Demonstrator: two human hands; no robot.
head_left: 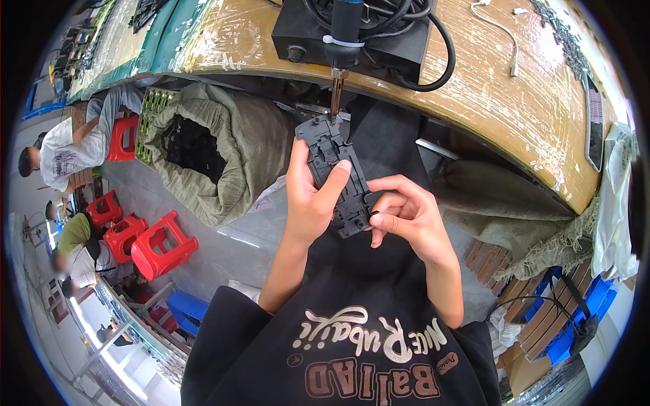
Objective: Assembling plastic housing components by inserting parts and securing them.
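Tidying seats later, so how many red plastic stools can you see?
4: one red stool beside the seated person upper left, three clustered lower left; others may be hidden.

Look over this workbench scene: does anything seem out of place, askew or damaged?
Nothing looks broken. The left hand and right hand hold a long dark grey plastic part, tilted, its top end at the metal tip of a blue-handled tool. The wooden bench top is scuffed and streaked pale. An open olive cloth sack slumps beside the bench.

Red stools (162, 245): four. Sack (223, 155): one. Black plastic part (336, 174): one.
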